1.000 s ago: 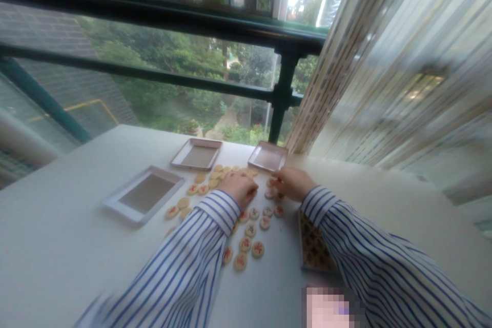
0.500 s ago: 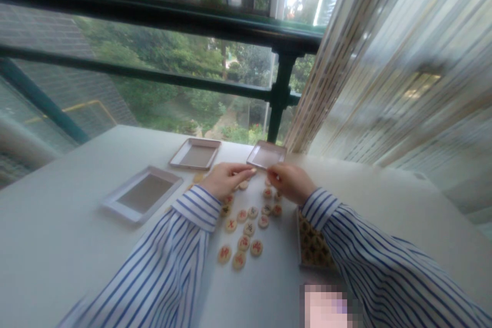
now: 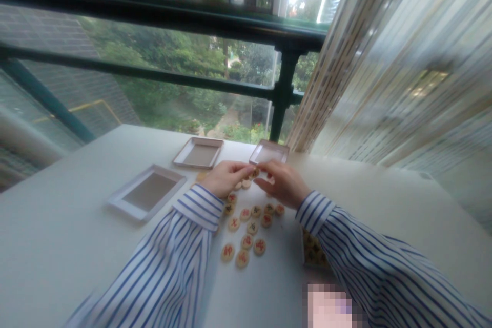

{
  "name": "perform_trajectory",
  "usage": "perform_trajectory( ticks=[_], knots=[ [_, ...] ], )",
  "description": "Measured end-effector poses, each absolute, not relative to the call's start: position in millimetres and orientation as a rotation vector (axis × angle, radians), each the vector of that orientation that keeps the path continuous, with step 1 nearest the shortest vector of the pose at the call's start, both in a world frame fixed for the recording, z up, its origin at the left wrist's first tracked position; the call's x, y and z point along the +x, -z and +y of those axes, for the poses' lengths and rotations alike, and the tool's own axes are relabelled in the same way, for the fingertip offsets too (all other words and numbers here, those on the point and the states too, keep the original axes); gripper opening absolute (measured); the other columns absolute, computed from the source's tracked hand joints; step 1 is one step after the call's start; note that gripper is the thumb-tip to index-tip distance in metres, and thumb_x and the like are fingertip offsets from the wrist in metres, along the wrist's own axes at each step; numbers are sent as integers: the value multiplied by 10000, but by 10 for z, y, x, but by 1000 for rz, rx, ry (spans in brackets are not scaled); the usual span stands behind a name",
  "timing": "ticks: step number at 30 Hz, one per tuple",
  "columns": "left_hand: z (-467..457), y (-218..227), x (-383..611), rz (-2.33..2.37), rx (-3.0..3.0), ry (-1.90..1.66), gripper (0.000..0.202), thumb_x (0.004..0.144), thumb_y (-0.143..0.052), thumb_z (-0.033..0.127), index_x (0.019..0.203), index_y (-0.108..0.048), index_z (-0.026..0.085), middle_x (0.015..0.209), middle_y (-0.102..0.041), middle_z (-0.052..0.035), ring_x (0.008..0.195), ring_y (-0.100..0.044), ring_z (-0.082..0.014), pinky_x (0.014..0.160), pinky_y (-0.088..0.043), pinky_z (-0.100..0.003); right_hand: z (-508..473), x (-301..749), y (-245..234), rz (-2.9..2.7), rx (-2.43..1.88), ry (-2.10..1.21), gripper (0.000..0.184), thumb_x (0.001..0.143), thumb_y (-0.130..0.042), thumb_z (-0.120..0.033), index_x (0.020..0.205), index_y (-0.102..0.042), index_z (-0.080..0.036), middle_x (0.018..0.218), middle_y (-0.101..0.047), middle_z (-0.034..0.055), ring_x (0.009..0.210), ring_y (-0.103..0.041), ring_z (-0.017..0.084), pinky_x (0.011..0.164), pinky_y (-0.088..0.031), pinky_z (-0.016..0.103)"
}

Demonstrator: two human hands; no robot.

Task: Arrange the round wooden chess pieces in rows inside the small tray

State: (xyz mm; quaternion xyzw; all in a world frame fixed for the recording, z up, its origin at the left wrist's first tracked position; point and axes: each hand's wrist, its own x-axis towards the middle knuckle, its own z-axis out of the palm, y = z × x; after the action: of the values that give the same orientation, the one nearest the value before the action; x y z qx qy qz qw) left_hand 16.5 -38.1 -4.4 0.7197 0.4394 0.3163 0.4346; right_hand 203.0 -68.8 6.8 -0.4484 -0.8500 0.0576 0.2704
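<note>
Between my two hands, above the table, is a round Chinese chess piece (image 3: 254,173). My left hand (image 3: 222,179) pinches its left side with thumb and fingers. My right hand (image 3: 285,182) closes on the same piece from the right, its fingertips at the upper edge and the thumb lower down. Below the hands lie several loose Chinese chess pieces (image 3: 246,241), with red or black characters facing up. Some pieces are partly hidden behind the hands. Beside my right forearm, a box of pieces (image 3: 314,251) is partly covered by the sleeve.
On the white table (image 3: 69,205), a shallow tray (image 3: 148,192) lies at the left. Another tray (image 3: 199,152) sits behind it, and a third tray (image 3: 269,151) is at the far edge. Past the table stand a green railing (image 3: 282,97) and a string curtain (image 3: 326,61).
My right hand has moved left to meet my left hand, and its fingers now touch the Chinese chess piece. The left hand stays nearly in place. The view has shifted slightly.
</note>
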Motion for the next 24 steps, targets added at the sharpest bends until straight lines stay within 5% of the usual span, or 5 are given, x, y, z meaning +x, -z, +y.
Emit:
perform_trajectory(
  ticks=[7,19,24],
  knots=[
    [-382,42,157,1118,1820,-733,412,760,-501,486,820,-679,120,670,-646,-23,589,-534,-123,579,-420,-231,-692,1954,-35,-2275,-1209,-133,225,835,-492,-315,984,-591,-180,875,-604,46,750,-543,127,673,-403,223],
    [-339,37,-19,1370,1928,-862,404,732,-532,451,969,-670,155,946,-695,-57,868,-620,-200,762,-464,-276,-691,1956,42,-2493,-1399,-10,224,808,-454,-323,895,-611,-188,851,-633,49,715,-567,146,641,-387,240],
    [-441,17,-156,1566,2060,-759,369,742,-509,436,960,-680,192,921,-704,-44,818,-632,-198,724,-467,-270,-682,1946,63,-2626,-1491,69,237,793,-447,-326,886,-628,-205,888,-644,60,787,-585,189,694,-392,288]
  ],
)
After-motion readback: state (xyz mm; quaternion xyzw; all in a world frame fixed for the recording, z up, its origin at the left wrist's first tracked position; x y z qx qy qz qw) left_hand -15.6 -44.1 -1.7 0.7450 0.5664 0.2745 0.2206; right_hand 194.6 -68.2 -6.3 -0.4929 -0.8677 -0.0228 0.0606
